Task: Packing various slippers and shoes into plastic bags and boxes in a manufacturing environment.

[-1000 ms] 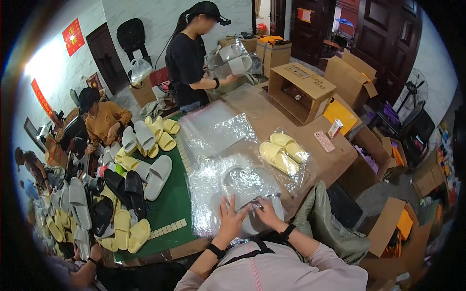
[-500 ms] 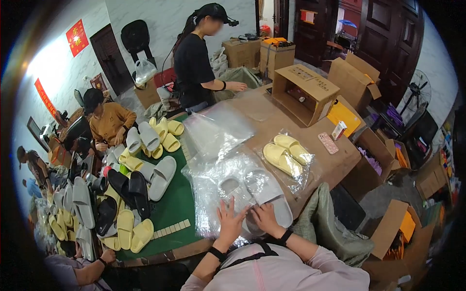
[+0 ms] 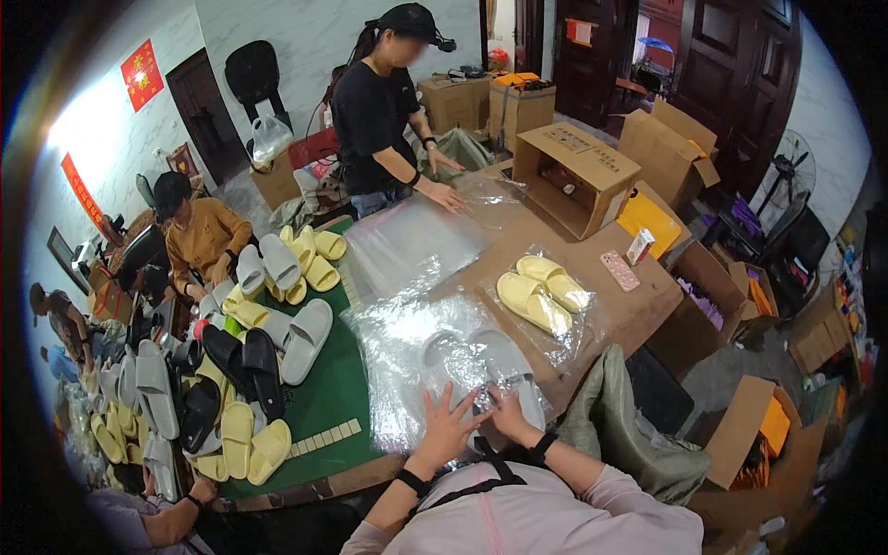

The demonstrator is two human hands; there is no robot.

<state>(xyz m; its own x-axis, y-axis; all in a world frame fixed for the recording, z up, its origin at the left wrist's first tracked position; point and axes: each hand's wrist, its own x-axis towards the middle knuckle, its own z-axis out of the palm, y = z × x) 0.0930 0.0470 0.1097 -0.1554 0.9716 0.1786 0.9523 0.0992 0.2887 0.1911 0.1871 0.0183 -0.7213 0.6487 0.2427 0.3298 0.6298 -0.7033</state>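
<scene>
A pair of grey slippers [image 3: 507,359] lies side by side under clear plastic, close to the table's near edge. My left hand [image 3: 449,429] rests on the clear plastic bag [image 3: 400,407] with its fingers spread, over the left slipper. Beside it my right hand [image 3: 511,418] lies on the plastic at the right slipper, fingers stretched forward. Neither hand grips anything that I can see. A pair of yellow slippers [image 3: 536,303] in its own clear bag sits to the right. Beyond my hands lies a stack of flat clear bags [image 3: 416,242].
Loose yellow, grey and black slippers [image 3: 242,356] cover the green mat [image 3: 324,407] on the left. A cardboard box [image 3: 578,171], a phone [image 3: 620,270] and a small carton [image 3: 640,246] stand on the right. Opposite, a person in black [image 3: 375,120] reaches over the table.
The right slipper has come under the plastic beside the left one. My right hand's fingers have straightened from a curl. The person opposite has turned and stretched both hands over the table.
</scene>
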